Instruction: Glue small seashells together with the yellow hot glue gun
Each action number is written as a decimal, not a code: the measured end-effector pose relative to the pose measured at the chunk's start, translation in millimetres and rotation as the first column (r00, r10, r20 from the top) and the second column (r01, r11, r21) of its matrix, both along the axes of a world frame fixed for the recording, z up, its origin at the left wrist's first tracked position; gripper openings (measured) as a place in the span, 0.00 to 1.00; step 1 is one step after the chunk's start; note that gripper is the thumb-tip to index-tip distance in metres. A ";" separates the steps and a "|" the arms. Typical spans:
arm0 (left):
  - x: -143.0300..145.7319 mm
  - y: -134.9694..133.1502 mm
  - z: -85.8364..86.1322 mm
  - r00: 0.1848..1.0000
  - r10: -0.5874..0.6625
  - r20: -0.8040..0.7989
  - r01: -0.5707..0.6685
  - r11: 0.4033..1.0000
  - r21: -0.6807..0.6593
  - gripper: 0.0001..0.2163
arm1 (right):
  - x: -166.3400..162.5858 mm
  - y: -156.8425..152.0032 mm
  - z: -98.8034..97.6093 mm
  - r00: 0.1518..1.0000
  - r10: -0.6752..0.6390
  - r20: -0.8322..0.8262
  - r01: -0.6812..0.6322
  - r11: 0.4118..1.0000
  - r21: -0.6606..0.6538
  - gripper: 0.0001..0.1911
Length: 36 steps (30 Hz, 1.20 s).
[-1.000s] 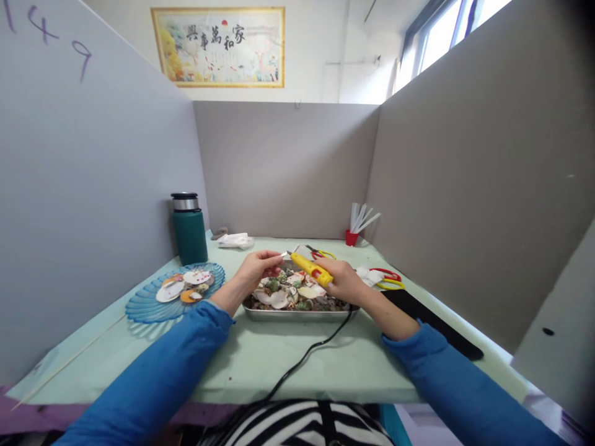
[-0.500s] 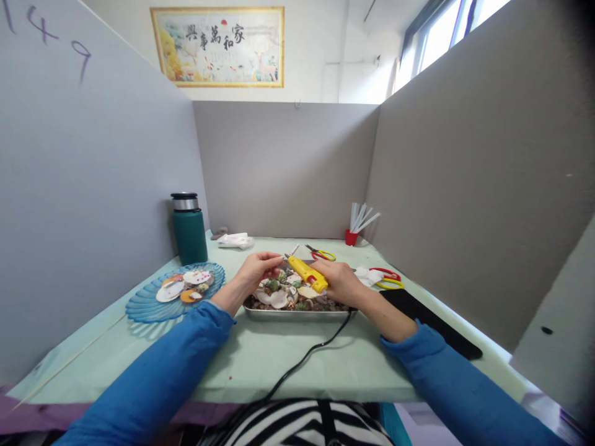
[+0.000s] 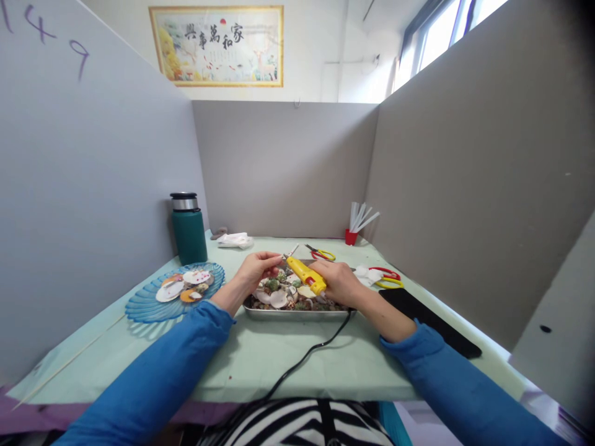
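Observation:
My right hand (image 3: 338,282) is wrapped round a yellow hot glue gun (image 3: 305,275), its nozzle pointing up and to the left. Close to that nozzle, my left hand (image 3: 260,269) pinches with thumb and forefinger; whatever it holds is too small to make out. Both hands are above a metal tray (image 3: 297,315) full of shells (image 3: 279,299) and small stones. From the gun's side, a black cord (image 3: 309,352) runs over the tray's front rim toward my body.
At left, a blue glass plate (image 3: 149,303) bears several shells, with a green bottle (image 3: 189,235) behind. Scissors (image 3: 323,254), a red cup (image 3: 351,237) of glue sticks, red-and-yellow scissors (image 3: 390,279) and a black mat (image 3: 427,322) lie right. Grey partitions (image 3: 288,167) enclose the table.
Hardly anything differs. The glue gun and my right hand have shifted very slightly left; my left hand keeps its pinch near the nozzle.

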State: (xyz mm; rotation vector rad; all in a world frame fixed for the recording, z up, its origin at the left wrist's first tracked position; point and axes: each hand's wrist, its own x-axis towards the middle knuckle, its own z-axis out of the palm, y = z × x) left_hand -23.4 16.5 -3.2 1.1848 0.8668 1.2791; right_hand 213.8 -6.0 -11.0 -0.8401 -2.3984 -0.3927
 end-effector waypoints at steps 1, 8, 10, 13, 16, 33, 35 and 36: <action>-0.2 0.3 -0.3 1.000 -0.001 0.003 0.001 1.000 0.004 0.12 | 0.1 0.2 -0.3 1.000 -0.012 -0.004 0.012 1.000 0.002 0.14; -0.2 -0.8 0.1 1.000 0.010 0.010 -0.010 1.000 0.005 0.12 | 0.1 -0.6 -0.4 0.998 -0.065 -0.012 0.065 0.998 -0.007 0.14; 0.0 -0.8 0.2 1.000 0.007 0.010 -0.007 1.000 0.008 0.12 | -0.2 -1.1 0.0 0.998 -0.061 -0.009 0.060 0.998 -0.012 0.14; 0.1 0.1 -0.3 1.000 0.002 0.006 -0.002 1.000 0.006 0.11 | -0.5 -1.9 0.7 0.999 -0.042 0.001 0.042 0.999 -0.012 0.13; 0.0 0.9 -1.0 1.000 -0.003 0.006 0.003 1.000 0.003 0.11 | -0.7 -2.2 1.1 1.000 -0.029 0.010 0.029 1.000 -0.006 0.13; 0.9 -1.4 0.9 1.000 0.009 0.023 -0.009 1.000 0.010 0.11 | -0.8 -1.1 -1.1 0.994 -0.105 0.001 0.105 0.994 0.003 0.13; 0.9 -1.7 1.3 1.000 0.010 0.025 -0.010 1.000 0.009 0.11 | -0.7 -1.3 -1.0 0.994 -0.105 0.001 0.105 0.994 0.004 0.13; 1.0 -2.0 1.6 1.000 0.012 0.027 -0.012 1.000 0.005 0.11 | -0.7 -1.6 -0.8 0.995 -0.101 0.003 0.101 0.995 0.004 0.13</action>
